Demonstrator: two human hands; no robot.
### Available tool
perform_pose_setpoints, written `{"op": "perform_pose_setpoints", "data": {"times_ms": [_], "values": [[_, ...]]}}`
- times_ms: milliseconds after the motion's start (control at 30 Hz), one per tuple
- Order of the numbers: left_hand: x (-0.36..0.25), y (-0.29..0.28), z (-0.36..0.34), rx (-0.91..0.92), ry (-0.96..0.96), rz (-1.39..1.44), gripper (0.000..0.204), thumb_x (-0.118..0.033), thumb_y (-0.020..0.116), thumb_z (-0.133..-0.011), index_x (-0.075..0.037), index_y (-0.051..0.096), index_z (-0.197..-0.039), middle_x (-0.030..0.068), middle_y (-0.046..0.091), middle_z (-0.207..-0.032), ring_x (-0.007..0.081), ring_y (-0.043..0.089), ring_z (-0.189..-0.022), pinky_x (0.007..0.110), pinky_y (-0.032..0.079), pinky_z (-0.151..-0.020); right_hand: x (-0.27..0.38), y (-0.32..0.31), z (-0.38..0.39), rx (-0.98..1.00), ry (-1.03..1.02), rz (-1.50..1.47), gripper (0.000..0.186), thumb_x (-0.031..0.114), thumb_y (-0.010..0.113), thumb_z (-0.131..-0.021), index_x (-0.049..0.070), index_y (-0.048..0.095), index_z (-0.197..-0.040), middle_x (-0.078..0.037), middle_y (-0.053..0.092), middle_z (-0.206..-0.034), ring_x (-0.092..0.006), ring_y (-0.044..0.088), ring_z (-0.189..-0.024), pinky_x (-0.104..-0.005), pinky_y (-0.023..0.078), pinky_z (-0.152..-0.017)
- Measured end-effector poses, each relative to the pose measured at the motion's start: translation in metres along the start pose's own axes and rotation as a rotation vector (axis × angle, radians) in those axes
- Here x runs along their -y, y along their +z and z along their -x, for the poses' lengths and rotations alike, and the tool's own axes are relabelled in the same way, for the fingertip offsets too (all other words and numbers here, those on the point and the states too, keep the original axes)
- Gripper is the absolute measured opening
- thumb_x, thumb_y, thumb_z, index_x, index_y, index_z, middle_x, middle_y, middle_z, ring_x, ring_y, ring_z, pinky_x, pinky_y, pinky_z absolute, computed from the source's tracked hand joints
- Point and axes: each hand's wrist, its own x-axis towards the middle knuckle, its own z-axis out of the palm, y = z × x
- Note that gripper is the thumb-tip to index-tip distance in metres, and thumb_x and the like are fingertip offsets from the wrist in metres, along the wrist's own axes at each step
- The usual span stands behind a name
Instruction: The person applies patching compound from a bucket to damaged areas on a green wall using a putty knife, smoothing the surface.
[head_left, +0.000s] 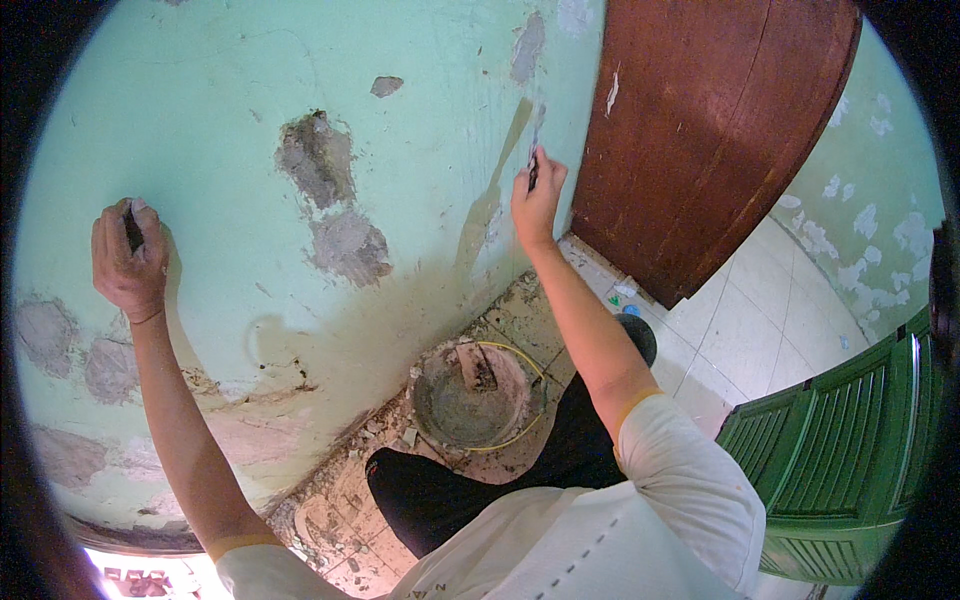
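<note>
My left hand (130,258) is closed against the pale green wall (430,110). A dark patch shows between its curled fingers, but I cannot make out what they hold. Farther right, my right hand (540,200) grips a slim tool (533,178) with a dark handle, its narrow end pointing up along the wall; its exact kind is unclear. Between the hands, the plaster has a rough dark hollow (318,160) with a grey patch (350,246) below it. A round basin (424,425) of grey mortar stands on the floor, a flat-ended piece (478,366) sticking out of it.
A brown wooden door (715,130) borders the wall at the right. Green louvred shutters (830,450) stand at the lower right. Crumbled debris (330,530) litters the tiled floor (765,295) along the wall. My black-trousered legs (430,500) are close around the basin.
</note>
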Motion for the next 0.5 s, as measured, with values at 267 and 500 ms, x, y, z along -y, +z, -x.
{"op": "perform_pose_setpoints", "data": {"times_ms": [267, 500], "values": [[-0.002, 0.001, 0.0, -0.002, -0.035, -0.02, 0.006, -0.013, 0.065, -0.086, -0.009, 0.061, -0.082, 0.0035, 0.057, -0.071, 0.0174, 0.054, -0.059, 0.029, 0.046, -0.053, 0.015, 0.017, -0.102, -0.084, -0.123, 0.025, 0.047, 0.005, 0.055, -0.085, -0.002, 0.045, -0.131, -0.021, 0.041, -0.113, -0.0361, 0.053, -0.1, -0.0401, 0.047, -0.086], [-0.003, 0.001, -0.003, -0.032, 0.033, -0.014, 0.006, -0.011, 0.064, -0.086, -0.008, 0.061, -0.082, 0.0034, 0.057, -0.07, 0.0169, 0.054, -0.058, 0.029, 0.046, -0.053, 0.004, 0.022, -0.029, 0.146, -0.036, 0.008, 0.048, 0.005, 0.054, -0.087, -0.001, 0.044, -0.134, -0.019, 0.041, -0.113, -0.0332, 0.053, -0.099, -0.0381, 0.048, -0.084]]}}
